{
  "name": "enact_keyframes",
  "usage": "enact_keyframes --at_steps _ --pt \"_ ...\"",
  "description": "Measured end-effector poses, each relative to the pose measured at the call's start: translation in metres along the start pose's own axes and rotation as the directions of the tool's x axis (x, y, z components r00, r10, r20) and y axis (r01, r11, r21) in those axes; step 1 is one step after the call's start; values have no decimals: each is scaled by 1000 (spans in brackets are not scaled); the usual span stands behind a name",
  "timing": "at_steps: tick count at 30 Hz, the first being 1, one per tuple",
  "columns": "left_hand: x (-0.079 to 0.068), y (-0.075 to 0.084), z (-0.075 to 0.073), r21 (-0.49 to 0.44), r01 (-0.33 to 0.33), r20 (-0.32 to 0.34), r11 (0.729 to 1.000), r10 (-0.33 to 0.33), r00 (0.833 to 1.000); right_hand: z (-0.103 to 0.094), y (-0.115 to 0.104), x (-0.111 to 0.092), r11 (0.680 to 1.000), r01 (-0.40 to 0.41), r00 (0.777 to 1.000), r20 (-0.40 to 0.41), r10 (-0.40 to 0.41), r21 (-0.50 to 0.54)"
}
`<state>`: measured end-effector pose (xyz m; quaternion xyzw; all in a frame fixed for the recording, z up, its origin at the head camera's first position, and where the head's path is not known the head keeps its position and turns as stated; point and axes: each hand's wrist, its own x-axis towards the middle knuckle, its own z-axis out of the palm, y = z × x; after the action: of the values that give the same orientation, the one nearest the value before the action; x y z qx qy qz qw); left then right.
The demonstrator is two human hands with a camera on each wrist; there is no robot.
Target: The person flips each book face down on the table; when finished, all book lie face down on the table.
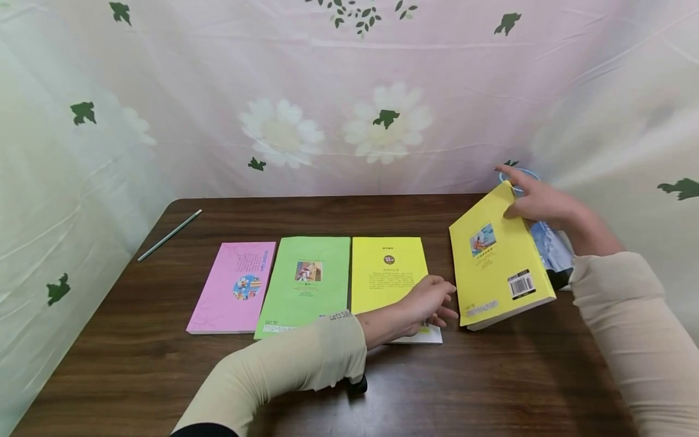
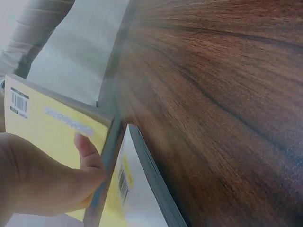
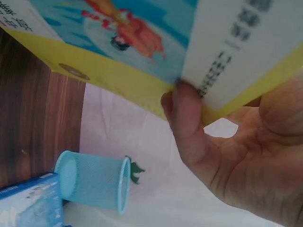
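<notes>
My right hand (image 1: 548, 203) grips the upper right edge of a yellow book (image 1: 488, 261), which leans up from the table with its barcode side toward me. In the right wrist view a finger presses the illustrated cover. My left hand (image 1: 423, 303), fingers loosely bent, is beside that book's lower left edge. Beneath it, another yellow book (image 1: 384, 267) with a white lower strip lies flat, partly hidden by the wrist. Left of this lie a green book (image 1: 306, 297) and a pink book (image 1: 235, 267) in a row.
On the brown wooden table (image 1: 109, 358), a pencil (image 1: 170, 235) lies at the far left. Behind the held book are a light-blue mesh cup (image 3: 94, 182) and a blue-and-white book or box (image 3: 31, 203). Flower-patterned cloth (image 1: 327, 79) hangs around the back and sides.
</notes>
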<state>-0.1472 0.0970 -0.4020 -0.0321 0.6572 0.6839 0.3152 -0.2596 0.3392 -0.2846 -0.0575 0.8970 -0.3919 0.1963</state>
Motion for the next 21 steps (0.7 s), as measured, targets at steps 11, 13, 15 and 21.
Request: enact_keyframes --at_steps 11,13,15,21 --pt "0 -3 1 15 45 57 999 -46 997 -13 34 -10 964 14 1000 -1 -14 264" --pt "0 -3 2 20 45 50 999 -46 998 -14 39 -11 957 25 1000 -4 -25 288" --pt "-1 -3 3 20 49 44 999 -49 998 -14 43 -12 952 36 999 -9 -35 305" --pt "0 -5 3 16 82 46 997 -83 996 -11 59 -13 928 49 999 -7 -50 369"
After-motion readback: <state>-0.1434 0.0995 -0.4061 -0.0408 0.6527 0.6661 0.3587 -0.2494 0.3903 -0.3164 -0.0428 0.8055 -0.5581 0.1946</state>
